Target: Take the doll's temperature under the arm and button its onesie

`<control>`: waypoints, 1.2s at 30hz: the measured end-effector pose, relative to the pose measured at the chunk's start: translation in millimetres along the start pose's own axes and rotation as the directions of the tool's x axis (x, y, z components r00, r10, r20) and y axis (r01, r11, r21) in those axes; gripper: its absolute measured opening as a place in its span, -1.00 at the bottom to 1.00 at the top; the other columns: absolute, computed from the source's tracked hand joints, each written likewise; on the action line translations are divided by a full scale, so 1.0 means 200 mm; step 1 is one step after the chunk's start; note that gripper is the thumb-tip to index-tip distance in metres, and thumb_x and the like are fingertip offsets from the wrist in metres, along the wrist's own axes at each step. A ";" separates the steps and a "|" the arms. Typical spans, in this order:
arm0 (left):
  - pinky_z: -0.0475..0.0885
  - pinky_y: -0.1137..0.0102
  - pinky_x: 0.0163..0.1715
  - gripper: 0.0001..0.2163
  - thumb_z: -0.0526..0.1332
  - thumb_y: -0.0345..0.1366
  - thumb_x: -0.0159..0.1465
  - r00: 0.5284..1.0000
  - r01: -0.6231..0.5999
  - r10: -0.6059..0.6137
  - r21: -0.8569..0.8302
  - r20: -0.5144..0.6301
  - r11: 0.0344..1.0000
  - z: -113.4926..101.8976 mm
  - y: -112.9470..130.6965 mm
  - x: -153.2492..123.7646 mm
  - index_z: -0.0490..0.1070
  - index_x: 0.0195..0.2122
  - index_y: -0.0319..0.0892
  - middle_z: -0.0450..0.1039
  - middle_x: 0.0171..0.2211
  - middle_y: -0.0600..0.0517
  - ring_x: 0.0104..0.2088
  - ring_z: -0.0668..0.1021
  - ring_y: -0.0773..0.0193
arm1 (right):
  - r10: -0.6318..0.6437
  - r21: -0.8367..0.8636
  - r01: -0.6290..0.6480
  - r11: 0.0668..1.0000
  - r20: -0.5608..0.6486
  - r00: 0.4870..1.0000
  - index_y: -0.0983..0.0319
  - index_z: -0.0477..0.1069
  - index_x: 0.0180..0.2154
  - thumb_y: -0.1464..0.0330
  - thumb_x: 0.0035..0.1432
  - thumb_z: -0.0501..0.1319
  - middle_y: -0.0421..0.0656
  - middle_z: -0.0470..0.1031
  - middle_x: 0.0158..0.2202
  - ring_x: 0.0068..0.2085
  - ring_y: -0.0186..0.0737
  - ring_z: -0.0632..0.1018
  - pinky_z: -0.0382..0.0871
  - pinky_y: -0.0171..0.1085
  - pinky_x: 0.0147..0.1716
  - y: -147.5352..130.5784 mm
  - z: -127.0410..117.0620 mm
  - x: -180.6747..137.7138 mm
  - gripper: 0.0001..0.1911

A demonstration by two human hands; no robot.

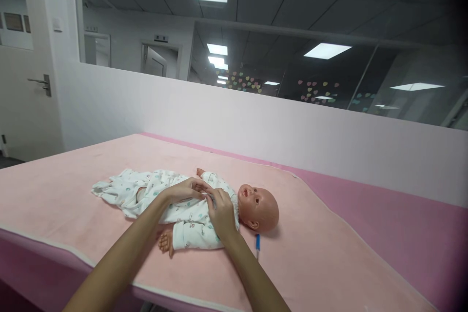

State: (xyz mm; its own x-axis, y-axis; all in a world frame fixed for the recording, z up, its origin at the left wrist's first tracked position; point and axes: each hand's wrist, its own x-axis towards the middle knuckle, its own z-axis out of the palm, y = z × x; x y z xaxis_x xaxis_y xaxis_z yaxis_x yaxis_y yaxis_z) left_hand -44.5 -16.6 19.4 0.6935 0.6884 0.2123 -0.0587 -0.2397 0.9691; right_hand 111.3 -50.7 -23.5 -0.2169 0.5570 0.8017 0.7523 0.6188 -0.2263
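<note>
A baby doll (258, 208) lies on its back on a pink mat, its head to the right. It wears a white printed baby outfit (193, 212) with long sleeves. My left hand (188, 190) rests over the doll's chest, its fingers bent together on the front of the outfit. Close against it, my right hand (222, 210) pinches at the same stretch of cloth, thumb and fingertips drawn in. The fingertips of both hands nearly meet there. Exactly which bit of the outfit sits between them is hidden by the fingers.
The pink mat (310, 263) covers a table with a darker pink cover (380, 204). A blue-capped pen (258, 243) lies beside the doll's head, partly behind my right forearm. Behind the table runs a white wall (256, 122) with windows above. A door (25, 87) stands at left.
</note>
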 end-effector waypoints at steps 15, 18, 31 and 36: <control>0.25 0.42 -0.24 -0.57 0.15 -0.47 0.03 0.998 0.034 -0.030 0.076 -0.050 0.997 0.00 -0.01 0.00 0.30 -0.03 -0.12 0.38 -0.31 0.03 -0.29 0.39 0.31 | -0.027 0.059 0.027 0.998 -0.007 1.000 0.20 0.34 -0.22 0.52 0.15 -0.08 -0.13 0.40 -0.34 -0.28 -0.23 0.39 0.26 -0.26 -0.29 0.00 0.00 0.00 -0.72; 0.26 0.41 -0.24 -0.62 0.15 -0.45 0.03 0.998 0.035 -0.030 0.087 -0.052 0.996 0.01 -0.01 0.00 0.33 -0.08 -0.15 0.38 -0.32 0.03 -0.28 0.40 0.29 | -0.029 0.057 0.030 0.998 -0.026 0.999 0.21 0.34 -0.22 0.51 0.15 -0.08 -0.13 0.40 -0.33 -0.28 -0.24 0.40 0.27 -0.26 -0.29 0.00 0.00 0.00 -0.72; 0.27 0.38 -0.18 -0.78 0.18 -0.47 0.02 1.000 0.000 0.000 0.002 -0.020 1.000 0.00 -0.02 0.01 0.37 -0.27 -0.20 0.35 -0.35 0.03 -0.23 0.40 0.28 | -0.025 0.032 0.026 0.999 -0.039 0.999 0.22 0.34 -0.22 0.53 0.15 -0.08 -0.12 0.42 -0.36 -0.28 -0.21 0.39 0.25 -0.23 -0.28 0.01 0.01 0.00 -0.72; 0.26 0.42 -0.21 -0.83 0.19 -0.47 0.00 1.000 0.012 -0.012 -0.027 -0.020 1.000 -0.01 -0.03 0.01 0.35 -0.34 -0.20 0.35 -0.35 0.05 -0.28 0.39 0.33 | -0.026 -0.002 0.026 1.000 -0.045 0.999 0.22 0.35 -0.22 0.52 0.14 -0.06 -0.13 0.42 -0.37 -0.29 -0.21 0.38 0.21 -0.23 -0.28 0.01 0.00 0.00 -0.73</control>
State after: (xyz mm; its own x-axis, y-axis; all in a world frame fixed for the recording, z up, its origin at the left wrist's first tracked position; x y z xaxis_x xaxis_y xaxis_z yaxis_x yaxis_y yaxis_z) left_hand -43.3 -12.8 14.4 0.6801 0.7046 0.2026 -0.0699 -0.2128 0.9746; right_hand 111.9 -49.8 -24.0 -0.2085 0.5153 0.8313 0.7474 0.6322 -0.2044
